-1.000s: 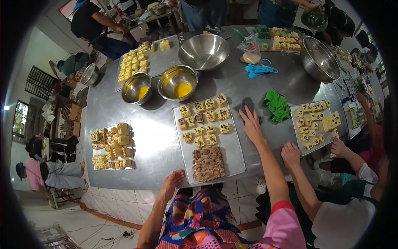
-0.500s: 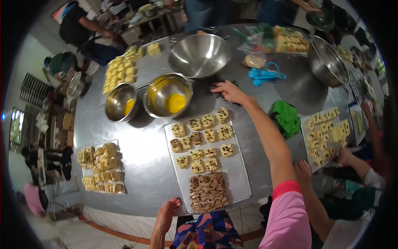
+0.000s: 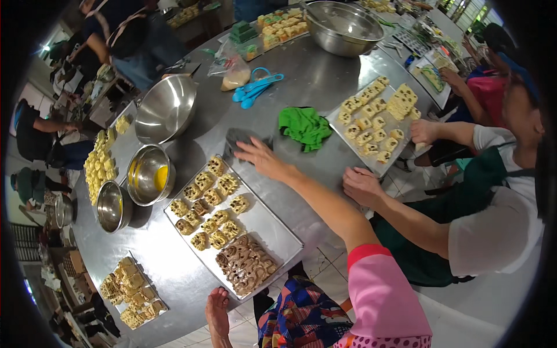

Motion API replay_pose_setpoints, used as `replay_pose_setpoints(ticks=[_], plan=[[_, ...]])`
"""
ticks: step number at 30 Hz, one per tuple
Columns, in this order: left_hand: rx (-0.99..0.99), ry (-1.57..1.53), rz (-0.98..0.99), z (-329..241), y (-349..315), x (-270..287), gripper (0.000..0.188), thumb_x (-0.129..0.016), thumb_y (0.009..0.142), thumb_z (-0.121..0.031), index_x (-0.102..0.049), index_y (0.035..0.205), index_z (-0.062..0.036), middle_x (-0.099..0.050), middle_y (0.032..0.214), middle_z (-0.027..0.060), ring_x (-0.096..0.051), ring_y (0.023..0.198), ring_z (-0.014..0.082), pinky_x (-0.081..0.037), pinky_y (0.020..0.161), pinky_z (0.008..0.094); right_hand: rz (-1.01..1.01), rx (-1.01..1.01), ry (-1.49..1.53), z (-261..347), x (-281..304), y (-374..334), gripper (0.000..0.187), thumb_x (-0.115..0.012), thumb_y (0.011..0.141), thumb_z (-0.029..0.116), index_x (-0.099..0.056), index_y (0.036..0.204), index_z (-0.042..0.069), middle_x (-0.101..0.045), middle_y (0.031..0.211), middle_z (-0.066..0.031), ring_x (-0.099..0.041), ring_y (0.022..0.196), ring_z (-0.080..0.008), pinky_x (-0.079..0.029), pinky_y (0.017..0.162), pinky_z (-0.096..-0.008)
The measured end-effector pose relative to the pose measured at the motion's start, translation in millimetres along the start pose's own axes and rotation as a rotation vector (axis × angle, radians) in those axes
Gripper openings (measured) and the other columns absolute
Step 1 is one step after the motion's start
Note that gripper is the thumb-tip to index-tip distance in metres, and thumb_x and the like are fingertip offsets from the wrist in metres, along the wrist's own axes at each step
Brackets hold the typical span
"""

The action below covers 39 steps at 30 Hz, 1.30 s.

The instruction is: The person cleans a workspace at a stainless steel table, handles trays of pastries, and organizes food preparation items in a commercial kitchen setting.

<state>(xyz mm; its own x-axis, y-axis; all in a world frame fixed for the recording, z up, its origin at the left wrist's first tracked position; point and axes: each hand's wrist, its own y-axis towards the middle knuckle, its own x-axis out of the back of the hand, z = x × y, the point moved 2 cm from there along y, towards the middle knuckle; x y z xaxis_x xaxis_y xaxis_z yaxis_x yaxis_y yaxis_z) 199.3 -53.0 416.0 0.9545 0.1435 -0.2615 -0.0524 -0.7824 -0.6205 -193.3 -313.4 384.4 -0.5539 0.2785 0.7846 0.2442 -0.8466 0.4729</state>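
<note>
My right hand (image 3: 263, 158) reaches across the steel table, open with fingers stretched over a crumpled dark grey cloth (image 3: 241, 138). The cloth lies between a baking tray (image 3: 275, 229) and a bunched green cloth (image 3: 304, 127). Beside the tray's near corner, at the table edge, my left hand (image 3: 218, 307) is open with its fingers loosely bent and nothing visible in it. On the tray sit several small cream-coloured cake pieces (image 3: 212, 197) with dark bits. A brown-frosted slab (image 3: 243, 264) with swirls takes up the tray's near end.
A large steel bowl (image 3: 168, 110) and two smaller bowls stand left; one smaller bowl (image 3: 134, 184) holds yellow liquid. Blue measuring spoons (image 3: 255, 90) lie behind. At right, a person in a dark green apron (image 3: 441, 223) rests hands near another tray (image 3: 380, 165). More cakes (image 3: 130, 281) are at near left.
The view has turned to the right. My right hand has slid rightward, away from the tray's far corner, and more of the dark cloth shows. My left hand stays by the near edge.
</note>
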Motion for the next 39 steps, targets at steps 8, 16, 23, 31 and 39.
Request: replay_pose_setpoints(ticks=[8,16,23,31,39], plan=[[0.022,0.033,0.061,-2,3,4,0.041,-0.046,0.093,-0.036,-0.05,0.12,-0.0059,-0.053,0.123,0.0066,-0.049,0.112,0.0165,-0.036,0.092,0.0298,0.013,-0.12,-0.003,85,54,-136,0.046,-0.054,0.072,-0.005,-0.057,0.117,0.007,-0.045,0.131,-0.0128,-0.038,0.119,-0.0341,-0.034,0.102,-0.0415],[-0.368,0.27,-0.239,-22,-39,-14,0.053,-0.042,0.092,-0.043,-0.044,0.126,-0.0026,-0.051,0.121,0.0101,-0.048,0.11,0.0208,-0.037,0.091,0.0357,0.097,-0.375,0.047,180,102,-260,0.047,-0.052,0.072,-0.009,-0.057,0.116,0.007,-0.048,0.127,-0.0121,-0.043,0.11,-0.0359,-0.039,0.094,-0.0411],[-0.496,0.659,0.243,-7,-111,-86,0.03,-0.045,0.093,-0.021,-0.056,0.111,-0.0003,-0.06,0.105,0.0091,-0.054,0.099,0.0183,-0.042,0.088,0.0318,-0.059,-1.046,0.572,256,127,-346,0.026,-0.042,0.089,0.0,-0.053,0.112,0.001,-0.057,0.086,-0.0124,-0.049,0.073,-0.0129,-0.04,0.066,-0.0231],[-0.311,0.81,0.791,89,-151,-122,0.06,-0.045,0.091,-0.039,-0.025,0.14,-0.0097,-0.008,0.147,0.0162,-0.011,0.136,0.0322,-0.023,0.107,0.0396,-0.442,-1.482,1.133,364,81,-317,0.038,-0.043,0.095,0.033,-0.052,0.119,0.004,-0.059,0.106,-0.0071,-0.054,0.096,-0.0188,-0.042,0.084,-0.0284],[-0.082,0.316,0.529,130,-109,-50,0.039,-0.037,0.096,-0.039,-0.049,0.12,-0.0107,-0.049,0.116,0.0114,-0.044,0.109,0.0199,-0.035,0.095,0.0333,-0.552,-1.104,1.855,467,59,-292,0.083,-0.026,0.086,0.068,-0.014,0.143,0.009,-0.017,0.148,-0.0091,-0.022,0.134,-0.0248,-0.02,0.108,-0.039]])
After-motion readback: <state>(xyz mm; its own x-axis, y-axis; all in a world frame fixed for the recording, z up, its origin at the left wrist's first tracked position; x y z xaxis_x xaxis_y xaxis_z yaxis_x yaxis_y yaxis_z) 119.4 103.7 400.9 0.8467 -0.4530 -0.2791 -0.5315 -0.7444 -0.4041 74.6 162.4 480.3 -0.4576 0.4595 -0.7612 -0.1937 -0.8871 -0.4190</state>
